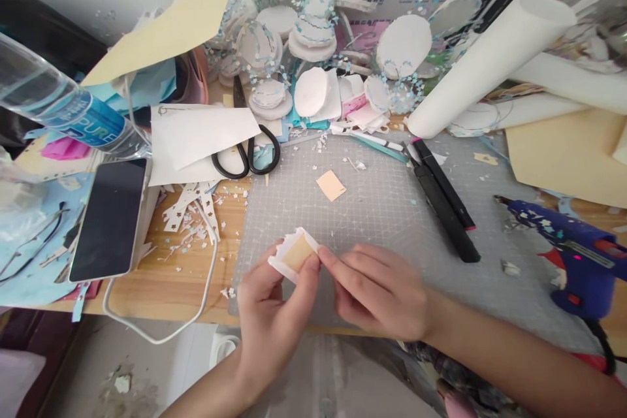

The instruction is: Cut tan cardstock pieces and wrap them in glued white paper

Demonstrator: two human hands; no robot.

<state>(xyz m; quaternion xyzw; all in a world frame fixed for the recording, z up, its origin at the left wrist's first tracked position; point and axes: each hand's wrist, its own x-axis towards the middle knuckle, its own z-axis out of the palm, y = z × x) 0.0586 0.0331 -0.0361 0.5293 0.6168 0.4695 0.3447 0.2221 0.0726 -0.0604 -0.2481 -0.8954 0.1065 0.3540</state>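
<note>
Above the front edge of the grey cutting mat (372, 209), my left hand (279, 307) pinches a small white piece with a yellowish rectangle (297, 253) on its face; the white border looks ragged at the upper left. My right hand (377, 284) touches the right corner of that piece with its index fingertip, the other fingers curled in. Whether the right fingers grip the corner or only press on it is hard to make out. Beyond the hands, a small peach paper square (331, 185) lies flat on the mat.
Black-handled scissors (247, 153), a phone (110, 219) and a water bottle (73, 104) stand or lie at the left. Black cutters (443, 206) and a blue glue gun (573, 255) lie right. White discs (313, 36) and a white roll (490, 65) fill the back.
</note>
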